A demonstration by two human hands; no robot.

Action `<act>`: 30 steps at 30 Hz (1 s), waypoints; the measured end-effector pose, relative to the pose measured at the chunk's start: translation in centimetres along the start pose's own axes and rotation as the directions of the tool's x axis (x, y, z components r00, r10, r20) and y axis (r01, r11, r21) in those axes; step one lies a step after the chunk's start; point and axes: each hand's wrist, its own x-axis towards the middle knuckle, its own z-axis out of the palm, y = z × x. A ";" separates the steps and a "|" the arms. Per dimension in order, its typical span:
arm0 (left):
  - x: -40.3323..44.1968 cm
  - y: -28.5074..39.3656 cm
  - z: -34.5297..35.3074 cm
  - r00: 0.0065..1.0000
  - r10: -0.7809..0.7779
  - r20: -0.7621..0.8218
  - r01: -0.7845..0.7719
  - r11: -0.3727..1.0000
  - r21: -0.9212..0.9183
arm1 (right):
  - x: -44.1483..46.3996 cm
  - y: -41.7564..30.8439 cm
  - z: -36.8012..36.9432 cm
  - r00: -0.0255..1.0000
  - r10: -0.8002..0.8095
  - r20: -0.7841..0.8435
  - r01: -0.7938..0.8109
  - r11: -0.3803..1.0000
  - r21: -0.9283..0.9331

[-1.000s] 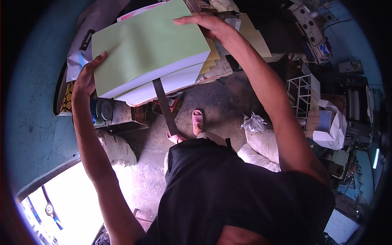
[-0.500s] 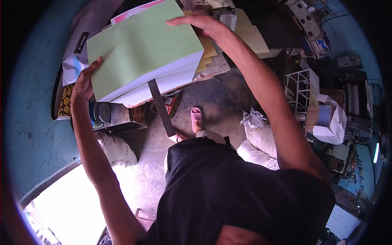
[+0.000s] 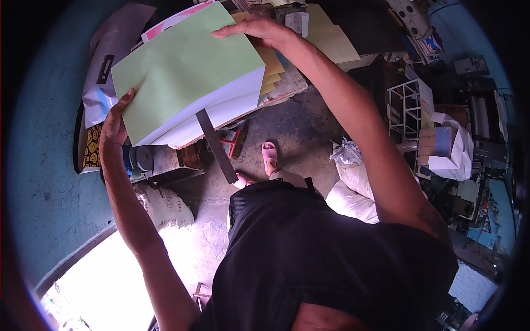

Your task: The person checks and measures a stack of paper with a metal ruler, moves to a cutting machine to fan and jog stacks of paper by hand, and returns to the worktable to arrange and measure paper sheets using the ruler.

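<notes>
A thick stack of paper with a pale green top sheet [image 3: 182, 71] lies tilted at the upper left, its white edges facing me. My left hand [image 3: 117, 118] grips its left side, thumb on the green sheet. At the far right corner my right hand [image 3: 259, 30] holds the stack with its thumb on top and its other fingers hidden underneath. More white paper shows under the stack. A dark flat strip [image 3: 216, 148] juts out from below the stack toward my body.
Yellow sheets [image 3: 326, 38] lie right of the stack on the worktable [image 3: 290, 91]. A silvery plastic sheet [image 3: 105, 66] is at the left wall. White sacks [image 3: 353, 182] and a printed sack [image 3: 165, 207] stand on the floor. A white wire rack [image 3: 404, 107] is at the right.
Both hands and the green-topped stack have shifted slightly left in view, and the left hand appears a little lower. The grip looks the same.
</notes>
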 end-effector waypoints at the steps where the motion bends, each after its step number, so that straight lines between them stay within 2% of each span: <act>1: 0.0 0.0 -0.1 1.000 0.000 -0.001 0.000 1.000 0.001 | 0.0 0.0 0.1 1.000 0.001 0.001 -0.001 1.000 0.018; 6: 0.4 -0.3 -0.3 1.000 -0.011 -0.004 0.011 1.000 0.004 | 0.5 0.5 0.0 0.999 -0.039 -0.005 0.039 0.999 0.015; 9: 0.2 -0.3 -0.2 0.999 -0.006 -0.040 0.008 0.999 0.038 | 0.2 0.6 -0.2 1.000 0.014 -0.014 -0.014 1.000 0.019; 12: -0.3 0.0 0.3 0.997 0.030 -0.065 -0.025 0.997 0.079 | 0.2 0.6 -0.2 1.000 -0.015 -0.017 0.014 0.998 -0.062; 19: -0.2 0.0 0.2 0.998 0.018 -0.063 -0.010 0.993 0.120 | -0.4 0.4 0.1 1.000 -0.023 -0.013 0.023 1.000 -0.009; 21: 0.1 -0.2 -0.2 0.999 -0.017 -0.048 0.025 0.982 0.185 | -0.5 0.2 0.2 0.999 -0.040 -0.011 0.040 0.999 -0.011; 24: 2.0 -1.5 -2.2 1.000 0.002 0.014 -0.005 0.978 0.209 | -1.1 0.0 0.3 0.999 0.031 -0.043 -0.031 1.000 0.001; 25: 2.0 -1.3 -1.8 1.000 0.001 -0.002 -0.001 0.978 0.208 | -0.6 0.9 -0.3 0.992 0.113 -0.050 -0.112 0.993 0.020; 27: 1.5 -1.0 -1.0 0.997 -0.031 0.073 0.021 0.992 0.128 | 0.7 2.4 -1.6 0.985 0.174 0.014 -0.174 0.983 0.060; 28: 1.2 -1.0 -1.1 0.995 -0.006 0.104 -0.011 0.988 0.156 | -1.2 -0.5 0.1 0.980 0.198 0.030 -0.198 0.980 0.010; 30: 2.6 -1.8 -2.4 0.993 -0.069 0.096 0.045 0.972 0.230 | -0.6 0.7 -0.4 0.990 0.124 0.068 -0.128 0.990 0.051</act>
